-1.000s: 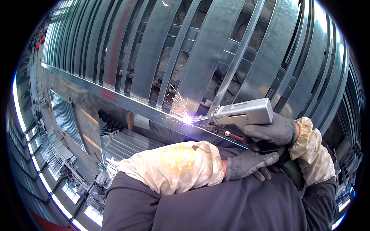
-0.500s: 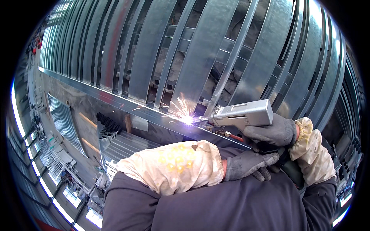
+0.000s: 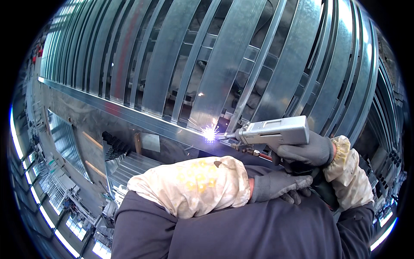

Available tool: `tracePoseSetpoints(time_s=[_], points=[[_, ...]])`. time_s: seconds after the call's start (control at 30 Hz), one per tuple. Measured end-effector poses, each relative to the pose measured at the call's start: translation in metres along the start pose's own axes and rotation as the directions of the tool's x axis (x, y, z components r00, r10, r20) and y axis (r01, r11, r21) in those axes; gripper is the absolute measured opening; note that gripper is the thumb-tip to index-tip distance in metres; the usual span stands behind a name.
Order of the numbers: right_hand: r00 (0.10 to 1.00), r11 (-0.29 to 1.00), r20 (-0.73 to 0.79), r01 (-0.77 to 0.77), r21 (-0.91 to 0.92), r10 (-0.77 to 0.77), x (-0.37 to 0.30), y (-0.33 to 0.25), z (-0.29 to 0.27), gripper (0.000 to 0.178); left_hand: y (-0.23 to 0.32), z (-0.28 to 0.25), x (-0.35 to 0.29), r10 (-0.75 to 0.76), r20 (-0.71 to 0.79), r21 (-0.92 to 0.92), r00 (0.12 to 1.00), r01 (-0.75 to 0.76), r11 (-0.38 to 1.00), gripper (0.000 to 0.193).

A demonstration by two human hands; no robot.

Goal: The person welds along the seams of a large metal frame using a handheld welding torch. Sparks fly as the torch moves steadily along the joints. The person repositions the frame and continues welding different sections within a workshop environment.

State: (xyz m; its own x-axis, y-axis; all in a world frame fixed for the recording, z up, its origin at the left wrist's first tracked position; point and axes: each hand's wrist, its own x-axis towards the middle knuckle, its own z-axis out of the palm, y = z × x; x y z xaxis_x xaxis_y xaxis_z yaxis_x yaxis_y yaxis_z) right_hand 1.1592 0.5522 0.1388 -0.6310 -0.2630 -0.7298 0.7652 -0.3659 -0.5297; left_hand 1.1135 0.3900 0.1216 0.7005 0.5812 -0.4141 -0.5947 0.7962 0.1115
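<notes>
1. I take the welding gun [image 3: 276,131] as my landmark: a boxy grey metal housing with a smooth matte face, tapering at its left end into a thin nozzle.
2. My right hand [image 3: 308,151], in a dark grey knit glove, sits directly under and behind the gun; its grip is wrapped tight about the gun's handle, fingers curled closed.
3. A cream fabric cuff [image 3: 347,170], puckered at its elastic edge and stained yellow, runs from that glove toward the lower right of the gun.
4. My left hand [image 3: 278,186], in the same grey knit, lies below the gun with its fingers loosely bent and resting on my dark sleeve; its grip pinches nothing that I can see.
5. A second cream sleeve cover [image 3: 194,185], crumpled and blotched yellow, lies below and left of the gun.
6. At the gun's nozzle tip, just left of the housing, a white-blue spark [image 3: 210,134] flares with short rays.
7. The spark sits on a long galvanised rail [image 3: 129,114], a shiny straight-edged channel running from the far upper left down to the gun.
8. Above the gun stand flat galvanised slats [image 3: 224,64], smooth, reflective strips set side by side with dark gaps between them.
9. Left of and below the gun lies a stack of ribbed metal profiles [image 3: 118,151].
</notes>
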Motion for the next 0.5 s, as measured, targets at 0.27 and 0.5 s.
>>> tracePoseSetpoints(time_s=[0.27,0.5], points=[[0.898,0.954,-0.339,0.300,0.006,-0.280,-0.057,-0.037,0.041,0.046,0.028,0.016,-0.039,0.032,0.150,0.282,0.988,-0.074,0.957,0.040],[0.320,0.833,-0.871,0.529,-0.163,-0.373,-0.128,-0.041,0.108,0.055,0.019,-0.015,-0.078,0.239,0.156,0.508,0.958,-0.286,0.813,0.033]])
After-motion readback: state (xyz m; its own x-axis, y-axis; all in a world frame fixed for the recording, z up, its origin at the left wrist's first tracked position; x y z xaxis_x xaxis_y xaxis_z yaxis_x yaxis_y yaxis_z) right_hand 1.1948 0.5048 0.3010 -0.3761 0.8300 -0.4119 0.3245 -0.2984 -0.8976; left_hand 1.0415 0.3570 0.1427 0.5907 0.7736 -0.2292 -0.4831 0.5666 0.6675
